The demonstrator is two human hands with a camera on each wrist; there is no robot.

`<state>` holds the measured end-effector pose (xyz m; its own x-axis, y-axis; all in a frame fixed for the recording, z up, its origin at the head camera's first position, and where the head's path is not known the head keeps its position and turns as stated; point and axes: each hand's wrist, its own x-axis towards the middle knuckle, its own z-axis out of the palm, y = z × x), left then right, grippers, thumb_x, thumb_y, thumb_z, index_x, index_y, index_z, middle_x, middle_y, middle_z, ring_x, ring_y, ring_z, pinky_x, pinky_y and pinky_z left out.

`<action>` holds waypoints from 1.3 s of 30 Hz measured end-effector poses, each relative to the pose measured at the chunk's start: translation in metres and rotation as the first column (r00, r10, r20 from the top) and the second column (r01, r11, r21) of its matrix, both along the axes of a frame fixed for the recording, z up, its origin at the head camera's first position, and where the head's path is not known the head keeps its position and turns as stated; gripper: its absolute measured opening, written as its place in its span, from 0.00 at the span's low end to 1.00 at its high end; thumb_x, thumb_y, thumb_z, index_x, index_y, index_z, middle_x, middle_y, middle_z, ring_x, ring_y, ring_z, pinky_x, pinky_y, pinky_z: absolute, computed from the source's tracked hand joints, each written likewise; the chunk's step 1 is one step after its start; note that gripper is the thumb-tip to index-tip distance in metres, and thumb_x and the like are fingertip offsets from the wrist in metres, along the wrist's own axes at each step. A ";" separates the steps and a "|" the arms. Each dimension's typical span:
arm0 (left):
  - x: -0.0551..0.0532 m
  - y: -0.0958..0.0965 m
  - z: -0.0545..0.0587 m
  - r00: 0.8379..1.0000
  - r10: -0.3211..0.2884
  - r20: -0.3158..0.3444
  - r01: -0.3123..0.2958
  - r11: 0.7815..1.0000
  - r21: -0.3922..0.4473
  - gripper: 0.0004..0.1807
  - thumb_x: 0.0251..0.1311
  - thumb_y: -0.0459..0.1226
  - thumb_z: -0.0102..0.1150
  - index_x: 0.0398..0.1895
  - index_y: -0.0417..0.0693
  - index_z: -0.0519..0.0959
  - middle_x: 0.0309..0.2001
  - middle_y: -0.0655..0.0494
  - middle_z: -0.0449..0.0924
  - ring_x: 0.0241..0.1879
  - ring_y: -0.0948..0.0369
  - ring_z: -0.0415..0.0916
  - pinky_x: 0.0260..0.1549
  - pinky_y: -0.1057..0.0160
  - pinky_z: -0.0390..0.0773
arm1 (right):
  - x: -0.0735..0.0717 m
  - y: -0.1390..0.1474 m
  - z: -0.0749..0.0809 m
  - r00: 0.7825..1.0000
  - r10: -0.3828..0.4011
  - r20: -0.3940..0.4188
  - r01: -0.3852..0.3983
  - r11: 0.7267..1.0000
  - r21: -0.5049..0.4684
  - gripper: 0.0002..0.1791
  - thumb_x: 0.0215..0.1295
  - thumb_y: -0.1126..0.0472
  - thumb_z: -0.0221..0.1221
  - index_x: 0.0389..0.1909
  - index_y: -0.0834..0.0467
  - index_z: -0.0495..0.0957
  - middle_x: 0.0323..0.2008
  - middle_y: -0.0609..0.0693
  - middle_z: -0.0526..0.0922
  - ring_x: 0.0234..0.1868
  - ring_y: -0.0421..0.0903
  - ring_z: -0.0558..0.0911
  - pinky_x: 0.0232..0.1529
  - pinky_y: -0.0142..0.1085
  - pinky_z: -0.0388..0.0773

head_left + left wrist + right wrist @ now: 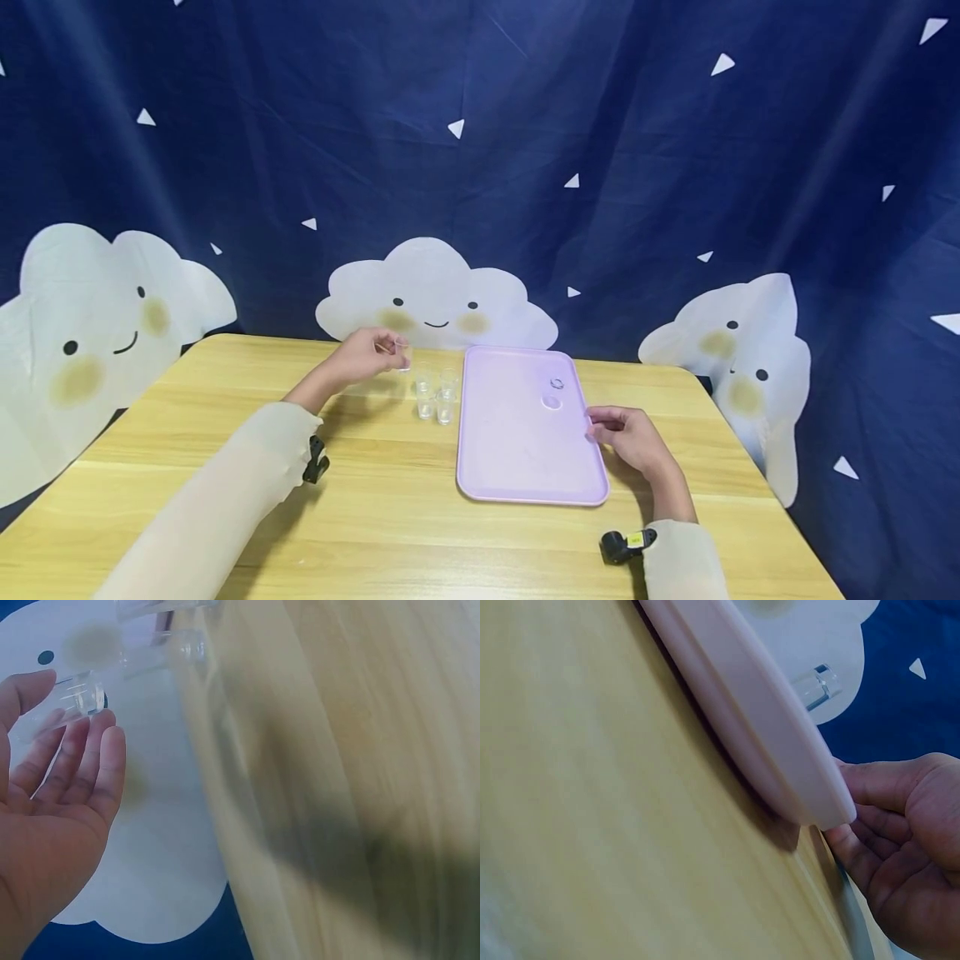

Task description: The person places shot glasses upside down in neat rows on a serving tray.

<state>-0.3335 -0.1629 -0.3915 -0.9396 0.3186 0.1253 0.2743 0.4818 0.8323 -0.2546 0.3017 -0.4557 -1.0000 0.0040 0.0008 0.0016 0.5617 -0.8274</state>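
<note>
In the head view my left hand (pixel 369 354) pinches a small clear glass (pixel 403 357) above the far part of the table. The left wrist view shows that glass (pixel 79 696) tilted between the thumb and fingers of the left hand (pixel 64 802). Just right of it, several similar clear glasses (pixel 425 407) stand grouped on the table. A pink-lilac tray (pixel 517 450) lies beside them. My right hand (pixel 632 437) grips the tray's right edge; in the right wrist view its thumb and fingers close about the rim (pixel 829 814). One clear glass (pixel 823 686) is on the tray.
The light wooden table (pixel 360 517) runs under everything. A dark blue curtain (pixel 480 167) with white triangles and smiling clouds hangs right behind its far edge. Black wrist devices (pixel 316 460) sit on both sleeves.
</note>
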 end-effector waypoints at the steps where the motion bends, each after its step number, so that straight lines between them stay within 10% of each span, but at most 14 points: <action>1: 0.000 0.001 0.002 1.000 -0.001 -0.003 0.002 1.000 0.003 0.20 0.60 0.36 0.69 0.53 0.37 0.81 0.44 0.46 0.81 0.43 0.55 0.78 0.42 0.60 0.83 | 0.000 0.000 0.000 1.000 -0.002 0.003 0.002 1.000 -0.002 0.17 0.65 0.68 0.67 0.55 0.64 0.84 0.47 0.56 0.88 0.45 0.46 0.82 0.43 0.31 0.78; 39: -0.007 0.106 0.028 0.965 -0.155 -0.210 0.127 0.982 -0.141 0.18 0.58 0.35 0.65 0.51 0.39 0.82 0.41 0.51 0.81 0.41 0.56 0.79 0.44 0.60 0.81 | 0.001 0.001 0.001 1.000 -0.006 0.011 0.006 1.000 0.001 0.18 0.66 0.67 0.67 0.56 0.64 0.83 0.48 0.55 0.88 0.46 0.46 0.82 0.45 0.33 0.78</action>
